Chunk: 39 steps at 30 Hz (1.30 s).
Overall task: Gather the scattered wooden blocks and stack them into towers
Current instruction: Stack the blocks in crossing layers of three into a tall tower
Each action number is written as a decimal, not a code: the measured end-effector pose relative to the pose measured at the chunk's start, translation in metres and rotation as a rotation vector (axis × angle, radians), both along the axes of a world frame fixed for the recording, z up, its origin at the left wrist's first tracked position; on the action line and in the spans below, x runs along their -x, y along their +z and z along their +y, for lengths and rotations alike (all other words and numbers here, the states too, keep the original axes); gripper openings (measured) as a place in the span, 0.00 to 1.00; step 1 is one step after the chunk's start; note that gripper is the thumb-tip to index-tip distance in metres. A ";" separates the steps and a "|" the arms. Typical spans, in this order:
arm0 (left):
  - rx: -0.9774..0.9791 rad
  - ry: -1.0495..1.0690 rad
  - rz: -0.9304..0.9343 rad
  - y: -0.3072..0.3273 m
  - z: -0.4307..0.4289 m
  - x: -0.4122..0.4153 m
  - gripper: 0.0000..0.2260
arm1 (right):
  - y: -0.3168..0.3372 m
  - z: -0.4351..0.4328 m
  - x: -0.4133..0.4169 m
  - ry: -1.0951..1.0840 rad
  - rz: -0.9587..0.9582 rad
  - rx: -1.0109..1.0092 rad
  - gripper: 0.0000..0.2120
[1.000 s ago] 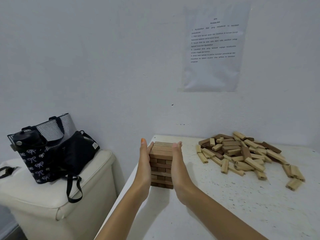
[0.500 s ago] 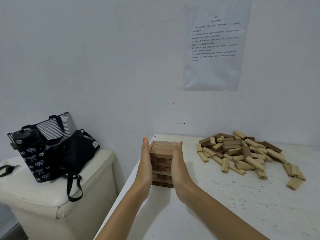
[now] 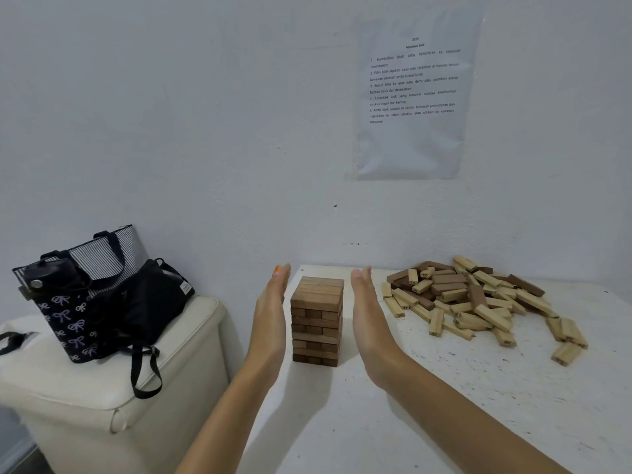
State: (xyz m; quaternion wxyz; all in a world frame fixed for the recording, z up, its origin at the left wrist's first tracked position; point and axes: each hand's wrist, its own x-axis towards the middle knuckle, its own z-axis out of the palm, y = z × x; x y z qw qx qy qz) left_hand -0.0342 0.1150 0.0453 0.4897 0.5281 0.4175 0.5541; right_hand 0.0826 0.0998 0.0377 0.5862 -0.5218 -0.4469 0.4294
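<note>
Alignment step: the tower (image 3: 316, 319) stands near the left edge of the worktop (image 3: 444, 405), between left hand (image 3: 270, 319) and right hand (image 3: 369, 323) — each grip flat, clear of it, empty — and the next move likely needs a pinch on the loose blocks (image 3: 478, 302).

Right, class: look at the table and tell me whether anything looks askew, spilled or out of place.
The tower stands straight between the left hand and right hand, neither touching it. The odd part is the heap of loose blocks at the back right of the table: jumbled at all angles.
</note>
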 end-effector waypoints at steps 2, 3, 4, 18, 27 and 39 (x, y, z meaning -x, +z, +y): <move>-0.119 0.017 0.049 0.010 -0.006 0.000 0.18 | 0.008 -0.008 -0.009 -0.014 -0.053 -0.059 0.25; -0.180 0.012 0.075 0.016 -0.010 -0.001 0.17 | 0.013 -0.013 -0.014 -0.025 -0.076 -0.085 0.25; -0.231 0.002 0.092 0.022 -0.014 -0.003 0.16 | 0.017 -0.018 -0.019 -0.038 -0.096 -0.105 0.24; -0.337 -0.257 0.135 0.034 -0.034 -0.097 0.12 | 0.034 -0.058 -0.139 -0.304 -0.253 -0.159 0.17; -0.121 -0.386 0.248 0.015 0.017 -0.156 0.10 | 0.002 -0.040 -0.218 -0.441 -0.356 0.002 0.15; -0.223 -0.277 0.466 -0.030 0.088 -0.223 0.13 | -0.025 0.029 -0.244 -0.384 -0.599 0.080 0.06</move>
